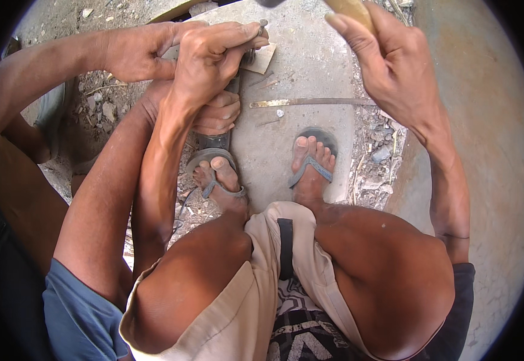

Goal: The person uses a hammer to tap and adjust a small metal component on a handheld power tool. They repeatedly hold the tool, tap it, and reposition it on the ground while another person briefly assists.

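Note:
My left hand (204, 57) is closed, pinching a metal pin (263, 25) with a rounded head, perhaps a large nail or punch. It is held over a dark metal piece (249, 58) beside a small tan flat piece (262, 60). My right hand (394, 66) is raised at the upper right, wrapped round a yellowish wooden handle (353, 12). A dark head shows at the top edge, so it looks like a hammer. At the left, a co-worker's hand (138, 54) reaches in; another hand (217, 113) grips the dark bar (217, 141) below my left wrist.
A concrete slab (298, 72) lies under the work. Across it rests a thin metal strip (298, 102), with several nails nearby. My sandalled feet (312, 157) stand at its near part. Rubble (379, 153) lines the right side. The co-worker's arm (108, 192) runs close along my left forearm.

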`<state>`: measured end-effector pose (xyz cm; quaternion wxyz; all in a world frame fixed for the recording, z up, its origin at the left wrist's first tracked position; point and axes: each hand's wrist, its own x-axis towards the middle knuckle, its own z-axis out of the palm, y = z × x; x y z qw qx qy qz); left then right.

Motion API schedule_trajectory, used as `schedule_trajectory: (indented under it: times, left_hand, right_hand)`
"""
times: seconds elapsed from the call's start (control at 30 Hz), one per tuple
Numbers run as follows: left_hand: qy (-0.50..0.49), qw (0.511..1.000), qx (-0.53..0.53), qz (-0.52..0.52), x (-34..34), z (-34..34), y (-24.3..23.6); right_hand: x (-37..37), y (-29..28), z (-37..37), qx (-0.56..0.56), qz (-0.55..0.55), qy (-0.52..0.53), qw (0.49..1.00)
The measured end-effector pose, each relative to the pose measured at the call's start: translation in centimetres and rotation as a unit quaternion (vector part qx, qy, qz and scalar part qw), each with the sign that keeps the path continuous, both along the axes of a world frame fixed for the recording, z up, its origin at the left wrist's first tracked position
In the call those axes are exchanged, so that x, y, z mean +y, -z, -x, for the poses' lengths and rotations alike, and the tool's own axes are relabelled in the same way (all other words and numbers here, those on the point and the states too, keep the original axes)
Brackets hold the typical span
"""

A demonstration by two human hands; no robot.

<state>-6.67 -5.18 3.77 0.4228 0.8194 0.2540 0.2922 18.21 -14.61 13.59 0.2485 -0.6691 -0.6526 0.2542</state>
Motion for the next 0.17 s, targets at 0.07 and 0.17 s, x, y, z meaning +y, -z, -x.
schedule_trajectory:
  times: [0.07,0.17]
  left_hand:
    - [-0.001,1.0,0.002,0.004,0.0,0.0,-0.1]
    - [0.005,1.0,0.027,-0.003,0.0,-0.1,-0.5]
  right_hand:
    - [0.7,-0.7,0.0,0.071,-0.054,0.057,0.994]
    - [1.6,-1.1,0.8,0.18,-0.132,0.123,0.967]
